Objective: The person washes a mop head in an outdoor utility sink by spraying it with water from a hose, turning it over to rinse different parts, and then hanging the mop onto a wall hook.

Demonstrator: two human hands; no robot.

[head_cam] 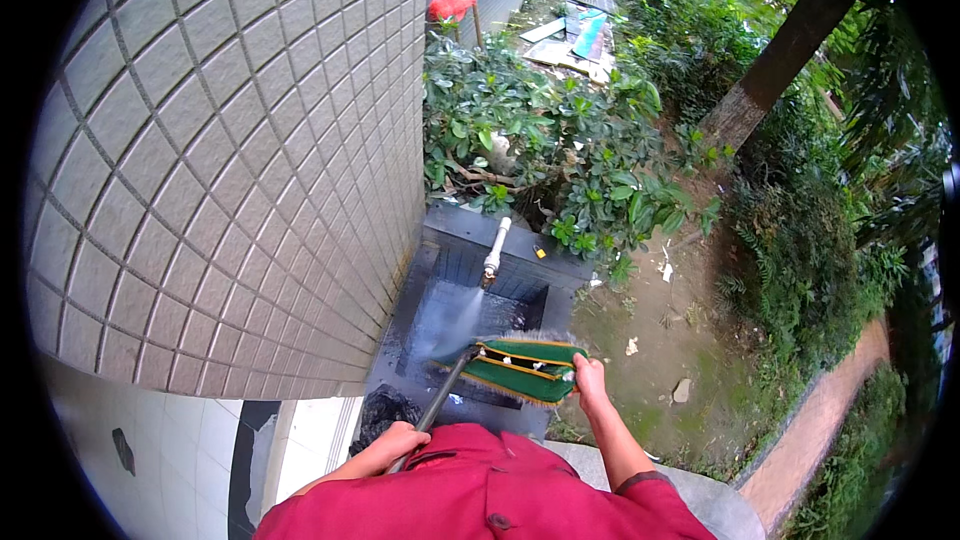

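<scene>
My left hand (403,439) is closed around the dark handle (444,395) of a flat dust mop, low at the centre. At the other end of the mop, my right hand (589,381) grips the right end of its green head (517,370), which has yellow trim and a grey fringe. The head is held over the near part of a dark tiled basin (544,307). Water sprays down from a tap (489,276) on a white pipe (499,240), just beyond the mop head. Whether the spray touches the head is unclear.
A tiled wall (262,165) rises close on the left. A yellow padlock (539,251) lies on the basin's far ledge, with leafy shrubs (525,112) behind. A black plastic bag (386,412) sits left of the basin. Bare soil (637,367) and a tree trunk (787,37) are on the right.
</scene>
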